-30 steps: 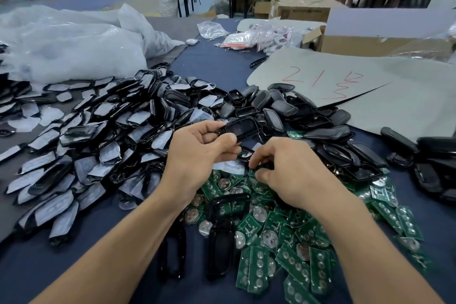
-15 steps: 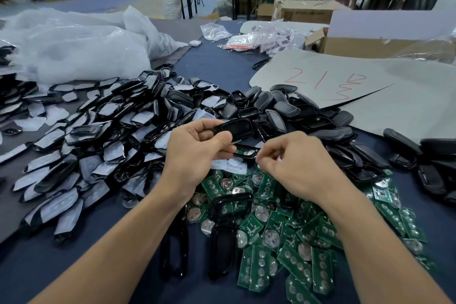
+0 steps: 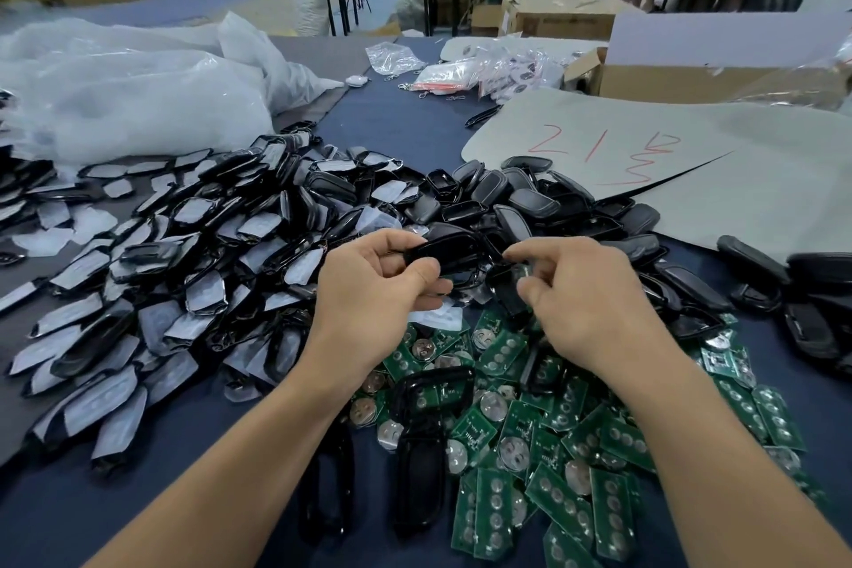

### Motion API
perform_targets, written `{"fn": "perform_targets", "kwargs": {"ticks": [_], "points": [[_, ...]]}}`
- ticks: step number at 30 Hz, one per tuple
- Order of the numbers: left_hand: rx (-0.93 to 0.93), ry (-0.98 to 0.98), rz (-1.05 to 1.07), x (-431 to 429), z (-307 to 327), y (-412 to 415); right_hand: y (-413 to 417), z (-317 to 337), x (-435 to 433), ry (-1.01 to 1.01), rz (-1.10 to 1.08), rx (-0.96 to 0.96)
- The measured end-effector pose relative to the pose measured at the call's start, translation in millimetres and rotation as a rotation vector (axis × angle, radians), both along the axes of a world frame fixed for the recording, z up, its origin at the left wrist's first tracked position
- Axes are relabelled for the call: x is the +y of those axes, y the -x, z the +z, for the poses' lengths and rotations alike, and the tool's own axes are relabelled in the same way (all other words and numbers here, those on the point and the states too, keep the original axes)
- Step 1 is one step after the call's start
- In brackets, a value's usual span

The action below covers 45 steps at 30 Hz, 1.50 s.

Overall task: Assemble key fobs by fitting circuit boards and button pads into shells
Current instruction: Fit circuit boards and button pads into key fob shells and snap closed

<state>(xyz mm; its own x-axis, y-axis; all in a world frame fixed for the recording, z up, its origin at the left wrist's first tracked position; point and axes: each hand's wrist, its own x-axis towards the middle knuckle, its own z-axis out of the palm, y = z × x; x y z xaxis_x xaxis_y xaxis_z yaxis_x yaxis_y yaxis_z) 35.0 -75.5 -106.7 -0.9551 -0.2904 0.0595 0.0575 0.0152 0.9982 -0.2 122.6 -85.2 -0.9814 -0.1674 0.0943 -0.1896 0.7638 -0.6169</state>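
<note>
black shell (image 3: 454, 251) is held above the heaps, gripped at one end by left hand (image 3: 369, 291), fingers curled round it; a small dark part (image 3: 505, 284), not identifiable, is pinched against its other end by right hand (image 3: 590, 300); fitting is judged under way, nothing visibly seated; circuit boards (image 3: 553, 452) and loose shells (image 3: 530, 208) are heaped on the table (image 3: 401, 125), so most work is left; cardboard box (image 3: 691, 78) contents are hidden; clear bags (image 3: 461, 74) are packed with small items.
</note>
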Motion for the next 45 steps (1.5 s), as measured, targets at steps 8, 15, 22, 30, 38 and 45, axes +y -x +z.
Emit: {"fn": "perform_targets", "kwargs": {"ticks": [8,15,22,30,38,45], "points": [[-0.036,-0.094,-0.058,-4,2,4,2,-3,-2,0.539,-0.177,-0.096],[-0.032,-0.062,-0.063,-6,5,2,1,-3,-9,0.954,-0.105,-0.166],[-0.029,-0.002,-0.031,-11,8,2,-2,6,-13,1.231,-0.108,-0.236],[-0.014,0.153,-0.011,-5,4,0,-9,3,-19,0.957,-0.109,-0.022],[-0.011,0.132,-0.053,-3,2,0,-18,3,-27,0.646,-0.059,0.023],[-0.003,0.105,-0.106,-5,5,-1,-23,2,-33,0.594,-0.087,0.139]]}}
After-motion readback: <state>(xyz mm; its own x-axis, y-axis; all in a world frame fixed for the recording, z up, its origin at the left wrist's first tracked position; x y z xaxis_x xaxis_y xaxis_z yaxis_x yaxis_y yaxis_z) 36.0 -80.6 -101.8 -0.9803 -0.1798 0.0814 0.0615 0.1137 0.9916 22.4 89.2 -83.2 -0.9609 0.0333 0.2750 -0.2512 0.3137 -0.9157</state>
